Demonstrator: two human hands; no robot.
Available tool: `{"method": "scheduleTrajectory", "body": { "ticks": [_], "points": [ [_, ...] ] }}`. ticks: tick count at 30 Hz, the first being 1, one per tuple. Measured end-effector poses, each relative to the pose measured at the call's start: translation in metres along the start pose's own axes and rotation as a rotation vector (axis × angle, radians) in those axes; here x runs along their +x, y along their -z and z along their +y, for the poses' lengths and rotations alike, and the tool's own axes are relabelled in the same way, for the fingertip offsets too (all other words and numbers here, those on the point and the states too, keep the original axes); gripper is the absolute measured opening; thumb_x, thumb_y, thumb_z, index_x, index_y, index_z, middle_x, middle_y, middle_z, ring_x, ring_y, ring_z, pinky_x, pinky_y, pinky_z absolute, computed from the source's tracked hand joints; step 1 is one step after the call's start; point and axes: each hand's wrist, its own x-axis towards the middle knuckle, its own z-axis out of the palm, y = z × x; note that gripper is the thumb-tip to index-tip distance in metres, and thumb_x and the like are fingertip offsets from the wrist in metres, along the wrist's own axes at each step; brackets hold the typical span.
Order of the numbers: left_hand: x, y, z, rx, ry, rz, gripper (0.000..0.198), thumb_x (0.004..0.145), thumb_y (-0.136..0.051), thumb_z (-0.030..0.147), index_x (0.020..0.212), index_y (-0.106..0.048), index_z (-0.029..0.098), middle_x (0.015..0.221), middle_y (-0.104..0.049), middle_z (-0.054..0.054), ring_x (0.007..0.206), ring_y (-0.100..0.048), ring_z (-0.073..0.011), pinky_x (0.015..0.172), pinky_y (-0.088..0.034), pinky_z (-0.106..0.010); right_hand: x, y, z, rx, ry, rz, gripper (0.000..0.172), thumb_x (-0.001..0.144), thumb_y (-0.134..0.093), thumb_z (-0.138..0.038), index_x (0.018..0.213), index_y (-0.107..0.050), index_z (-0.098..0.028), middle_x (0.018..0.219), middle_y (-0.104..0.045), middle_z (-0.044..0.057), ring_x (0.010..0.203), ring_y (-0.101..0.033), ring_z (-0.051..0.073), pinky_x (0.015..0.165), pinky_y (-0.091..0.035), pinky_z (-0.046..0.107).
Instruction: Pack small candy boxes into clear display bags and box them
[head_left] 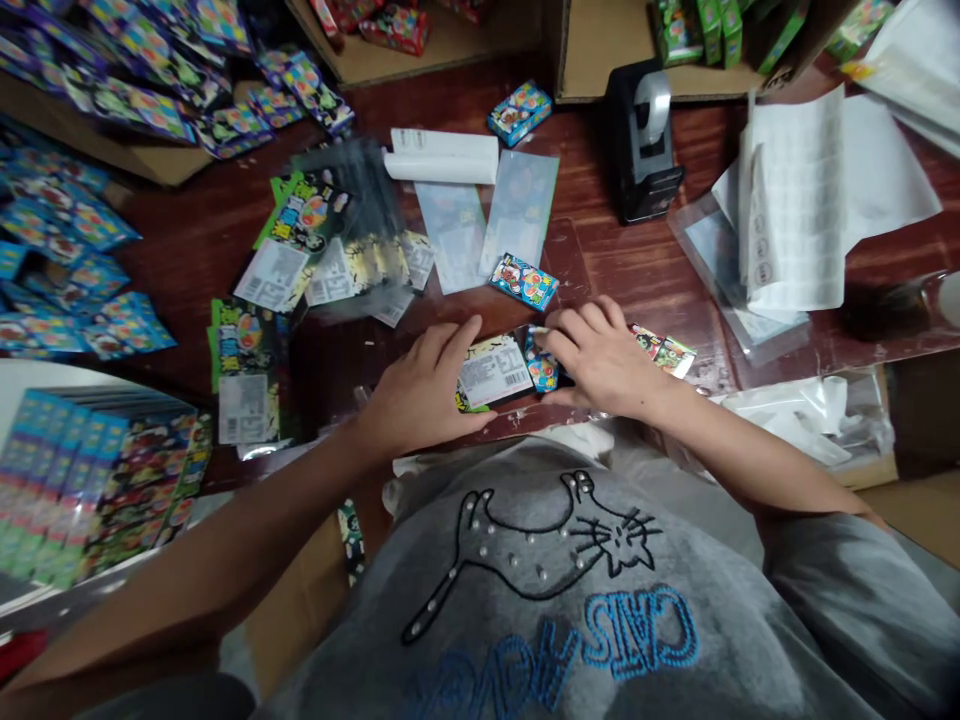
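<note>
At the near edge of the table lies a black and green packet with a white printed label. My left hand curves round its left end, thumb and fingers against it. At its right end, my right hand has its fingers closed on a small blue candy box, which touches the packet. Some of that box is hidden under the fingers. A red and green box shows just beyond my right wrist. Another small blue box lies flat above my hands.
Labelled black pouches overlap at left. Clear sleeves, a tape dispenser and label sheets lie farther back. Cardboard boxes with small candy boxes line the back. Stacked display packs stand at lower left.
</note>
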Motion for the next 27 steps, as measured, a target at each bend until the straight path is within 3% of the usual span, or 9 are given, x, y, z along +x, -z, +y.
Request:
{"method": "scheduleTrajectory", "body": {
  "ticks": [3,9,12,15,17,19,21,24,27],
  "points": [
    [0.003,-0.001,-0.004,-0.027,-0.035,-0.015,0.115,0.073,-0.092,0.049,0.166,-0.032,0.018,0.153,-0.056,-0.02,0.143,-0.054,-0.0431,0.12,-0.05,-0.058,-0.003,0.0,0.011,0.144,0.127,-0.029,0.067,0.088,-0.083,-0.058,0.135,-0.06,-0.017,0.137,-0.064,0.018,0.125,-0.058,0.038,0.122,-0.04,0.065],
    [0.006,-0.011,-0.011,-0.088,-0.11,0.04,0.102,0.077,-0.089,0.046,0.161,-0.042,0.014,0.15,-0.062,-0.02,0.138,-0.058,-0.0404,0.121,-0.047,-0.055,-0.001,-0.013,0.021,0.298,0.167,-0.007,0.071,0.088,-0.082,-0.059,0.139,-0.058,-0.017,0.134,-0.067,0.017,0.127,-0.063,0.039,0.13,-0.03,0.075],
    [0.008,-0.016,-0.015,-0.102,-0.156,0.021,0.098,0.08,-0.087,0.051,0.161,-0.045,0.017,0.154,-0.06,-0.019,0.141,-0.055,-0.0416,0.123,-0.042,-0.057,-0.004,-0.017,0.025,0.379,0.188,0.021,0.093,0.091,-0.074,-0.07,0.159,-0.041,-0.016,0.154,-0.055,0.025,0.147,-0.053,0.042,0.13,-0.032,0.074],
    [0.007,-0.019,-0.02,-0.097,-0.151,-0.005,0.097,0.082,-0.086,0.055,0.162,-0.045,0.02,0.159,-0.056,-0.019,0.145,-0.052,-0.0429,0.124,-0.039,-0.059,-0.02,-0.01,0.032,0.361,0.073,0.039,0.121,0.082,-0.067,-0.087,0.171,-0.022,-0.017,0.169,-0.038,0.029,0.158,-0.039,0.048,0.13,-0.026,0.079],
    [0.006,-0.02,-0.023,-0.087,-0.129,-0.011,0.099,0.081,-0.087,0.056,0.163,-0.044,0.02,0.159,-0.056,-0.019,0.144,-0.052,-0.0434,0.122,-0.04,-0.059,-0.034,-0.004,0.035,0.273,-0.061,0.034,0.128,0.077,-0.068,-0.092,0.171,-0.025,-0.017,0.163,-0.046,0.027,0.152,-0.043,0.052,0.129,-0.013,0.086],
    [0.007,-0.022,-0.024,-0.084,-0.121,-0.006,0.1,0.08,-0.087,0.057,0.163,-0.044,0.02,0.157,-0.057,-0.019,0.142,-0.053,-0.0434,0.119,-0.041,-0.059,-0.044,-0.001,0.036,0.21,-0.143,0.018,0.12,0.079,-0.071,-0.088,0.167,-0.035,-0.017,0.149,-0.059,0.023,0.142,-0.052,0.052,0.129,-0.003,0.087],
    [0.01,-0.024,-0.024,-0.086,-0.145,0.009,0.099,0.08,-0.087,0.056,0.162,-0.044,0.021,0.155,-0.058,-0.019,0.14,-0.054,-0.0426,0.119,-0.042,-0.057,-0.045,-0.003,0.035,0.228,-0.117,-0.002,0.104,0.085,-0.075,-0.076,0.163,-0.041,-0.017,0.141,-0.065,0.019,0.135,-0.058,0.047,0.131,-0.002,0.085],
    [0.016,-0.026,-0.022,-0.108,-0.228,0.02,0.095,0.082,-0.086,0.056,0.16,-0.047,0.02,0.153,-0.059,-0.018,0.139,-0.055,-0.0404,0.12,-0.041,-0.055,-0.035,-0.011,0.037,0.353,0.037,-0.025,0.091,0.09,-0.077,-0.06,0.163,-0.04,-0.019,0.143,-0.066,0.017,0.134,-0.061,0.041,0.133,-0.005,0.081],
    [0.02,-0.026,-0.021,-0.135,-0.275,0.019,0.092,0.083,-0.086,0.057,0.158,-0.048,0.019,0.152,-0.06,-0.018,0.137,-0.057,-0.039,0.12,-0.042,-0.054,-0.022,-0.015,0.043,0.456,0.115,-0.048,0.094,0.092,-0.079,-0.055,0.167,-0.033,-0.022,0.153,-0.062,0.018,0.141,-0.059,0.04,0.132,-0.007,0.082]
  ]
}}
